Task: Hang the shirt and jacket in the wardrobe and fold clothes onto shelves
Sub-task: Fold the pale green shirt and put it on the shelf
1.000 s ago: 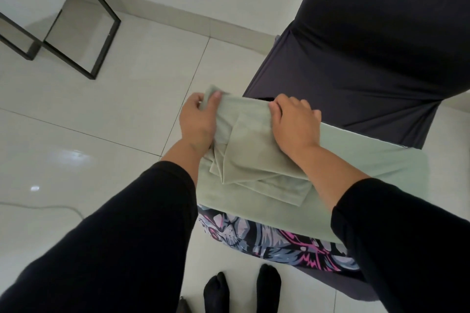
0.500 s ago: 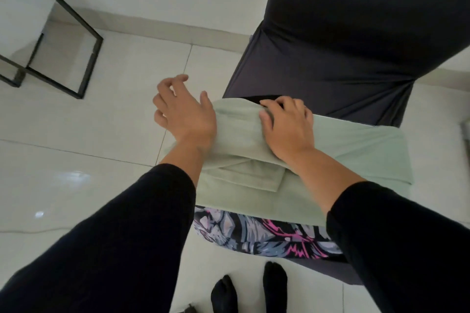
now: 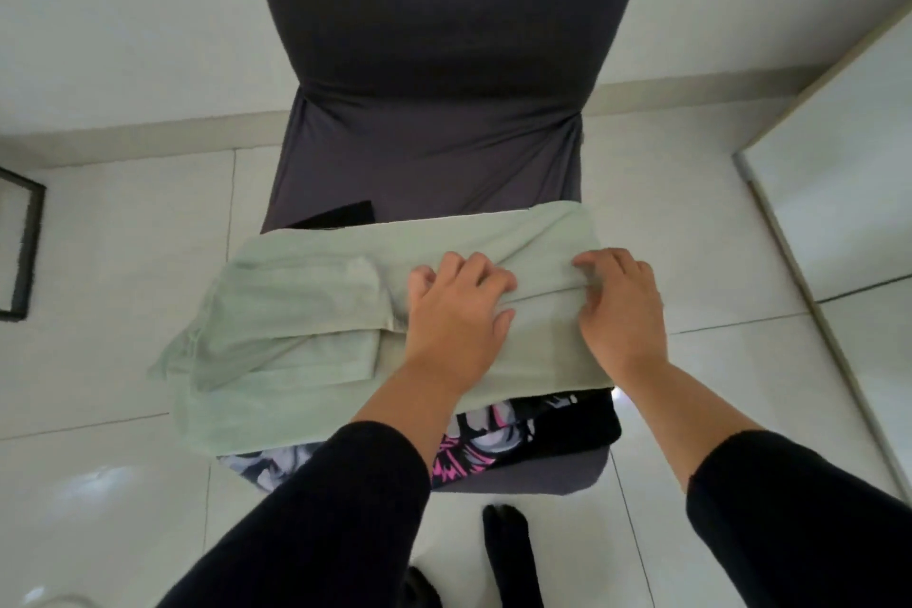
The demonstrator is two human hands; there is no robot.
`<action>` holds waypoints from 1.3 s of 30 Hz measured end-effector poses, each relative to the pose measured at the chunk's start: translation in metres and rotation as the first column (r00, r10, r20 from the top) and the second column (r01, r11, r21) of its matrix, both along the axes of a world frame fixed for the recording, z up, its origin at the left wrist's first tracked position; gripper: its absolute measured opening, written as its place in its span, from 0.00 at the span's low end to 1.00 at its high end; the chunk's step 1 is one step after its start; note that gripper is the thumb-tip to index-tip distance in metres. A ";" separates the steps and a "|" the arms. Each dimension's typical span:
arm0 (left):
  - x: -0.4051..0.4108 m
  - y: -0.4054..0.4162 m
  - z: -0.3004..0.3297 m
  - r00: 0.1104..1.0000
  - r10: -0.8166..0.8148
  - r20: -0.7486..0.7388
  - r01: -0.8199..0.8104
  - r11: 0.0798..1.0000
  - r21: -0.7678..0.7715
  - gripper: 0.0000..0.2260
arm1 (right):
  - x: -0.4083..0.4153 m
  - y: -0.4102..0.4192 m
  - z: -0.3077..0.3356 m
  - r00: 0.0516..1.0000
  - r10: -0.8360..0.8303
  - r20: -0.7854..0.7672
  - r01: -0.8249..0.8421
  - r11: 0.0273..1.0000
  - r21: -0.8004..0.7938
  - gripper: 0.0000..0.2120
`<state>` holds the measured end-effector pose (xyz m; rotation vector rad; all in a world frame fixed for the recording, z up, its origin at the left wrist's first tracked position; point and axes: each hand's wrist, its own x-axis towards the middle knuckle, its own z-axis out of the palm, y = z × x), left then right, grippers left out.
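Both your hands have shifted right along the pale green garment (image 3: 306, 311): left hand (image 3: 456, 311) presses flat, right hand (image 3: 619, 306) pinches a fold. It overhangs the chair (image 3: 429, 153); a hard tug could slide it floorward.

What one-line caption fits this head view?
Both hands, left hand and right hand, fold a pale green garment atop a printed garment on a dark-covered chair.
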<state>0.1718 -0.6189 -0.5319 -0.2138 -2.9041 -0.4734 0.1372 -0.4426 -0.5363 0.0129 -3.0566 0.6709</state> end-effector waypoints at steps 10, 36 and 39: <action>-0.048 0.061 -0.011 0.995 -0.080 -0.068 0.059 0.960 -0.273 0.03 | -0.019 0.041 -0.027 0.975 -0.163 0.148 0.165 0.986 0.000 0.09; -0.024 0.118 -0.020 0.966 -0.224 0.128 0.252 0.927 -0.277 0.12 | 0.053 0.066 -0.071 0.643 -0.170 0.747 0.312 0.949 -0.053 0.07; -0.018 0.117 -0.025 0.965 -0.216 0.146 0.247 0.938 -0.244 0.13 | 0.050 0.061 -0.076 0.592 -0.125 0.796 0.399 0.904 -0.155 0.11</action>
